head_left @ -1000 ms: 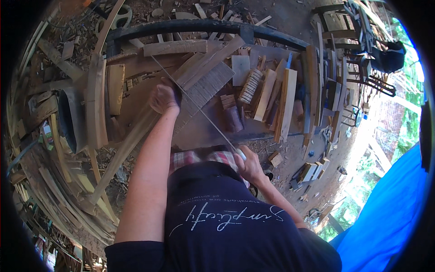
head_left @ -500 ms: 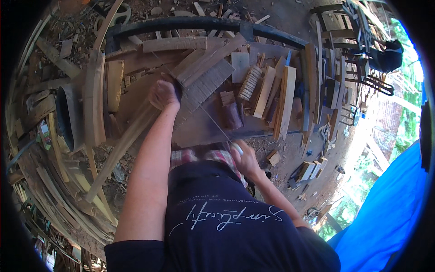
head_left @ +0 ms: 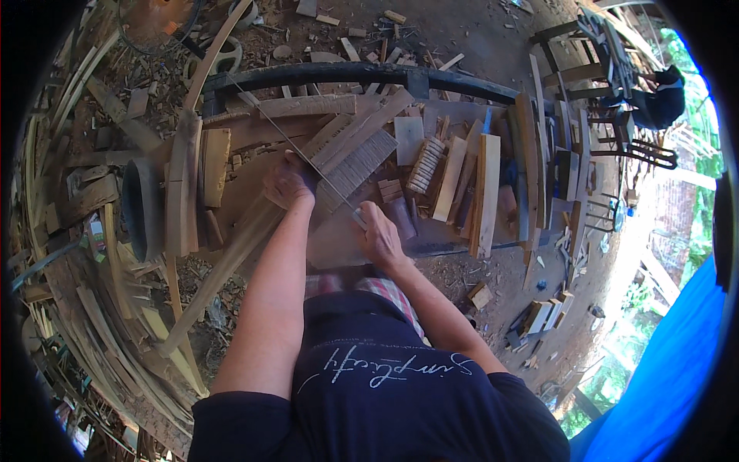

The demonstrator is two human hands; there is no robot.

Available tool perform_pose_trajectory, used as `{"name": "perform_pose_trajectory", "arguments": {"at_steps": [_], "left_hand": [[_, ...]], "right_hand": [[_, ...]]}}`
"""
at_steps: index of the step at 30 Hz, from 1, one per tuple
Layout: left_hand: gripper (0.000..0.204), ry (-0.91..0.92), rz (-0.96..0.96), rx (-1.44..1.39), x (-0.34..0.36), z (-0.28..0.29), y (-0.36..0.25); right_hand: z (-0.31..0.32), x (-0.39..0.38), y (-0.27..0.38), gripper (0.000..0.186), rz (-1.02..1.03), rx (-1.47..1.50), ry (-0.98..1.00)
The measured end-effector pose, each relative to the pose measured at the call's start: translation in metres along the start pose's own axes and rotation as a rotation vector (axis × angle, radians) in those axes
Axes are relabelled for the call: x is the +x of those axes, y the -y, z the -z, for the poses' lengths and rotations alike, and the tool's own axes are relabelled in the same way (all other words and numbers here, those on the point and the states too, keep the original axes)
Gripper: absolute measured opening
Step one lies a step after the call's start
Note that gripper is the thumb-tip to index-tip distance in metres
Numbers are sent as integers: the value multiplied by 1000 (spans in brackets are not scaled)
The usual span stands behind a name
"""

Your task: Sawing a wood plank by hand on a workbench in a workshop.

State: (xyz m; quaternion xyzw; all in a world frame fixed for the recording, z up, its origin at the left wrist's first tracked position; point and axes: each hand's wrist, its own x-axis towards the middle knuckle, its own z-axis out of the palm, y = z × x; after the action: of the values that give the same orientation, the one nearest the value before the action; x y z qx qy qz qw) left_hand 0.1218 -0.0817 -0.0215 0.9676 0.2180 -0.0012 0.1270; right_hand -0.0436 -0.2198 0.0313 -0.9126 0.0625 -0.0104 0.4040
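Observation:
My right hand [head_left: 379,237] is closed around the handle of a saw with a long, thin blade [head_left: 283,135]. The blade slants away to the far left, past my left hand and along the ends of the wooden pieces. A long wooden strip [head_left: 219,277] lies under my left hand [head_left: 289,183], whose fingers are curled round its far end. Beside that hand are a dark plank [head_left: 366,129] and a ribbed grey-brown wooden piece [head_left: 360,163], both lying slantwise on the workbench [head_left: 332,240]. How deep the blade sits in any wood cannot be made out.
Right on the bench lie a bundle of small blocks [head_left: 425,165], a brown cylinder [head_left: 400,218] and upright-looking light boards [head_left: 484,196]. A dark rail [head_left: 331,73] borders the far side. Long offcuts [head_left: 100,331] pile up at left; a blue tarp [head_left: 654,377] hangs at right.
My right hand has pushed the saw forward and left, away from my body, so its blade reaches past the bench's far left. My left hand stays on the strip.

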Motion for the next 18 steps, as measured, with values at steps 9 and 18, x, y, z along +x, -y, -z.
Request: {"name": "perform_pose_trajectory", "arguments": {"at_steps": [9, 18], "left_hand": [[58, -15, 157, 79, 5, -23, 4], [64, 120, 77, -105, 9, -12, 1]], "right_hand": [[47, -65, 7, 28, -43, -90, 32], [23, -23, 7, 29, 6, -61, 79]]}}
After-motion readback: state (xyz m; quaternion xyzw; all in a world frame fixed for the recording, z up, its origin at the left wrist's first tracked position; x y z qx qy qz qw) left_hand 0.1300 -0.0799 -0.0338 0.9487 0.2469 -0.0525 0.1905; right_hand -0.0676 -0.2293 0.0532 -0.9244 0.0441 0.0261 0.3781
